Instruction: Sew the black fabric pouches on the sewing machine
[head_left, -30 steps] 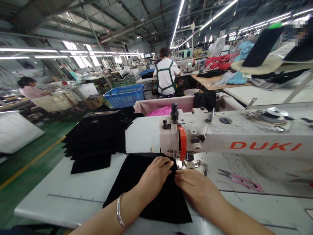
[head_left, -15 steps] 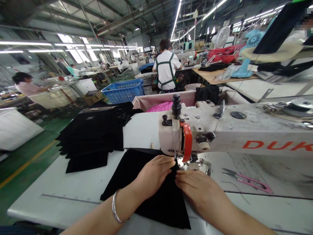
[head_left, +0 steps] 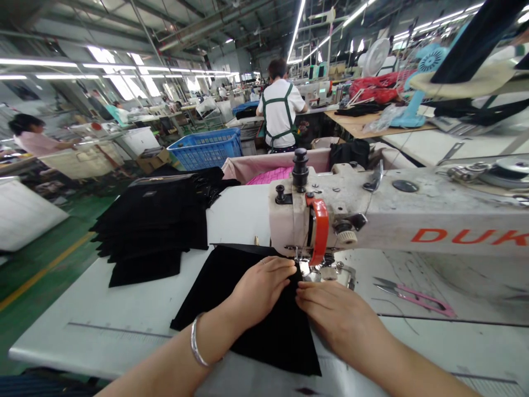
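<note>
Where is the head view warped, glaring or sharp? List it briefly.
Head view: wide-angle distortion bends the ceiling lights and the table edge; the lights glare to plain white; the black cloth shows almost no texture; the left hand, right hand and sewing machine are sharp.

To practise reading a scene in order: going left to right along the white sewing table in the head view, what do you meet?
Stack of black fabric pieces → left hand → right hand → pink thread snips.
</note>
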Tool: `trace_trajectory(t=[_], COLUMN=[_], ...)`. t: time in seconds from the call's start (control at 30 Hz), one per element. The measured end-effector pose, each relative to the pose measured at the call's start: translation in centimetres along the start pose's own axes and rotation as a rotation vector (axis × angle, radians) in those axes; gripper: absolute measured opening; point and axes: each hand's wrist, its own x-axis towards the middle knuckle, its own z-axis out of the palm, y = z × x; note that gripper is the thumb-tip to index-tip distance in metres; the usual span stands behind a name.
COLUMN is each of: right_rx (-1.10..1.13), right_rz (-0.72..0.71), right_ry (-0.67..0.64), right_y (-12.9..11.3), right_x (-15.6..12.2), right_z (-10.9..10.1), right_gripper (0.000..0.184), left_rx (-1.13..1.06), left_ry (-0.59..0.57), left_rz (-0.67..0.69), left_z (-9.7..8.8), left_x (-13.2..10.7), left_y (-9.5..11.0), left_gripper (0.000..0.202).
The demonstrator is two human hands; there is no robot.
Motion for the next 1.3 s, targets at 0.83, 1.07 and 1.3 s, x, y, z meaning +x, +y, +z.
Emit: trace_trajectory(t=[0.83, 1.07, 1.3], right_rx=[0.17, 0.22, 0.141], right_rz=[0.143, 0.138, 0.071], right_ry=[0.092, 0.079, -0.065], right_y=[-3.8, -3.6, -3.0], right_x=[-1.2, -1.4, -1.7], right_z=[-2.0, -1.0, -2.2], right_gripper=[0.037, 0.037, 0.039], left_rx=[0.379, 0.696, 0.209], left_ry=[-0.138, 0.722, -0.126], left_rz=[0.04, -0.148, 0.156], left_z=[-3.3, -13.4, -4.6], left_x=[-6.6, -7.8, -6.7], left_y=[3.6, 2.0, 6.5], left_gripper=[0.064, 0.048, 0.04])
